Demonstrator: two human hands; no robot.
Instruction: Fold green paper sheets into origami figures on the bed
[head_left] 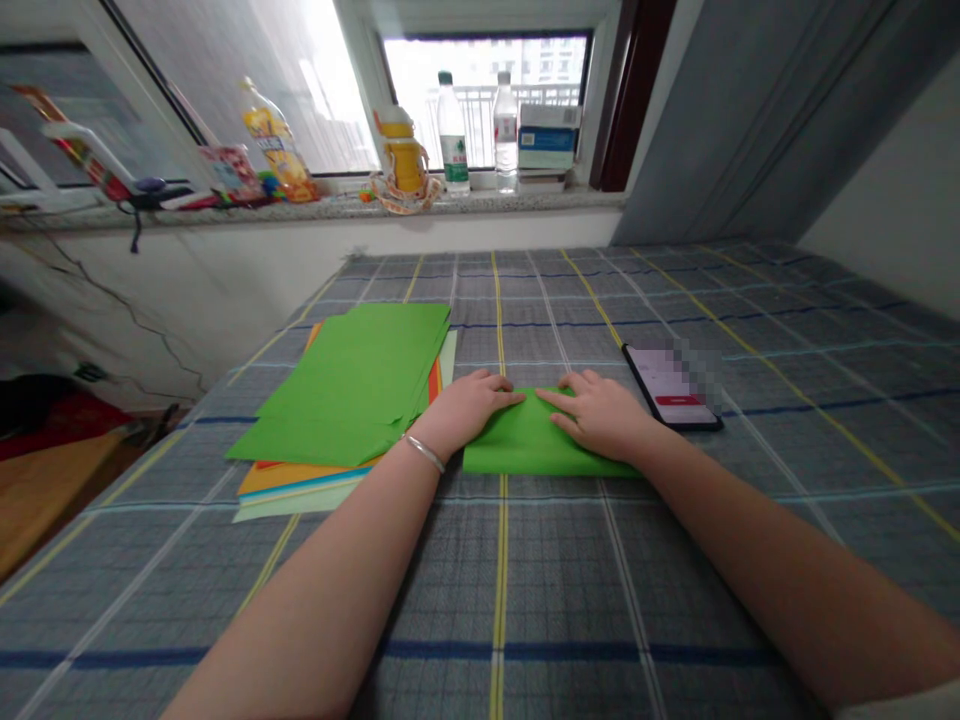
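Observation:
A narrow piece of green paper (525, 450), seemingly folded, lies crosswise on the plaid cloth in front of me. My left hand (474, 405) rests on its left part, fingers stretched toward the middle, with a silver bangle on the wrist. Over the right part lies my right hand (596, 408), flat with its fingers spread. The fingertips of both hands press near the paper's far edge, a small gap between them. Part of the paper is hidden under the hands. To the left is a stack of coloured paper (352, 375), green sheets on top.
A phone (671, 388) lies right of my right hand. Plaid cloth (570, 590) covers the surface. On the windowsill (330, 207) stand a yellow water bottle (405, 160), clear plastic bottles (453, 140), a juice bottle (277, 145) and a box (549, 140). A grey curtain (720, 120) hangs at right.

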